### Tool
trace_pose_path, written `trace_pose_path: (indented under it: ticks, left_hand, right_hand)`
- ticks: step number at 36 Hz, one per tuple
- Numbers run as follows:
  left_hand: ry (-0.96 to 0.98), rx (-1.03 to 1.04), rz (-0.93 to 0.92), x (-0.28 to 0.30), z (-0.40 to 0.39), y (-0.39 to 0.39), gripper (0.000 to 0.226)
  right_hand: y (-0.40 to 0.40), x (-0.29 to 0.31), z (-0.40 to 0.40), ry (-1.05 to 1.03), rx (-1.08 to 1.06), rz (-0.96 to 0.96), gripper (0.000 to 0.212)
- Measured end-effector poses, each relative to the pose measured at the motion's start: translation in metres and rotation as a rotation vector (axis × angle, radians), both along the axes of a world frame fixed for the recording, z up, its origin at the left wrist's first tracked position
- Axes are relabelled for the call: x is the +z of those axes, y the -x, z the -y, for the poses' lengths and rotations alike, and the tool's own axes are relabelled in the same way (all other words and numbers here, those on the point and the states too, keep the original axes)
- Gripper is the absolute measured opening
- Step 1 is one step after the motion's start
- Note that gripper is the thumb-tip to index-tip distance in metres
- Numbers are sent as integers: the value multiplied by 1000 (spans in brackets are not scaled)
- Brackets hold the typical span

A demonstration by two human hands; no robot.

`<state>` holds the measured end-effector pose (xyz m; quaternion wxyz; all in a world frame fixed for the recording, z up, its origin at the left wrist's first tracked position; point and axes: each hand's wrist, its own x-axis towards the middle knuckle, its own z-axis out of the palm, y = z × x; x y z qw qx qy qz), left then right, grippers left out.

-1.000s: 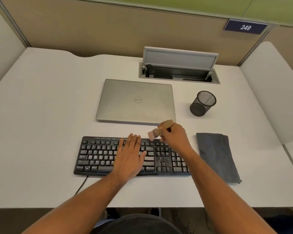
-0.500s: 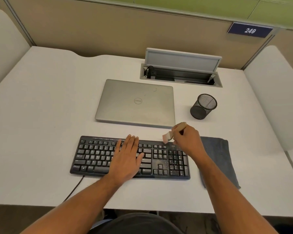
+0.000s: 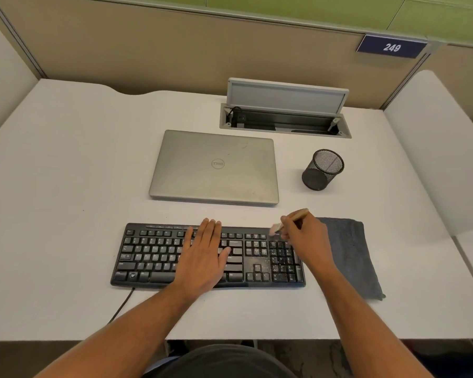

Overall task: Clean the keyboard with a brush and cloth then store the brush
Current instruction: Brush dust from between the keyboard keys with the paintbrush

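The black keyboard (image 3: 208, 256) lies flat on the white desk (image 3: 52, 186), near the desk's front edge, with pale crumbs and dust scattered over its number pad and arrow keys. The left hand (image 3: 205, 255) rests palm down on the middle of the keyboard, fingers straight and close together, pointing away from the person. The right hand (image 3: 304, 240) hovers over the keyboard's right end, its fingers curled round a small brush (image 3: 289, 219); the wooden handle sticks up and away past the knuckles, and the pale bristles point down at the keyboard's top right corner. Whether the bristles touch the keys cannot be told. Just right of the keyboard lies a folded grey cloth (image 3: 349, 257), partly hidden by the right forearm. Behind the keyboard sits a closed silver laptop (image 3: 214, 166). Behind and to the right of the keyboard stands a black mesh cup (image 3: 322, 170). Farther back, an open cable box (image 3: 284, 118) is set into the desk.
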<state>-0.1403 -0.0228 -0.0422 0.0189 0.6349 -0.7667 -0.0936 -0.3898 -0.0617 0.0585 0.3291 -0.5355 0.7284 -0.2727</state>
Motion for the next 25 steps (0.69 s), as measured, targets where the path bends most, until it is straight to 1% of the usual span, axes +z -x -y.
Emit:
trace_pose_path:
  ticks: [2,4,8,12,14,18,20,23,25]
  left_hand:
    - [7,3,-7,0,0,0,75]
    - [11,3,-5,-1,-1,0,75]
    - [20,5,-7,0,-1,0,75]
    - [23,0,0,0,-1,0,76]
    - [21,-1,2,0,-1,0,75]
    - [26,4,-6,0,-1,0,75]
    - [22,2,-6,-1,-1,0,76]
    - [10,3,-4,0,-1,1,77]
    - [0,3,-7,0,-1,1,78]
  right_hand:
    - [1,-4,-7,-7,57,-84,20]
    - [2,-4,-10,-16,103,-115,19]
    - [4,1,-8,-48,66,-50,19]
    - [-2,3,-9,20,5,-9,16]
    - [-6,1,-12,-8,42,-26,16]
    - [-8,0,-15,-82,158,-127,21]
    - [-7,4,-13,-85,168,-167,22]
    - [-6,8,-11,-21,102,-116,17]
    - [-8,6,-11,-19,113,-104,14]
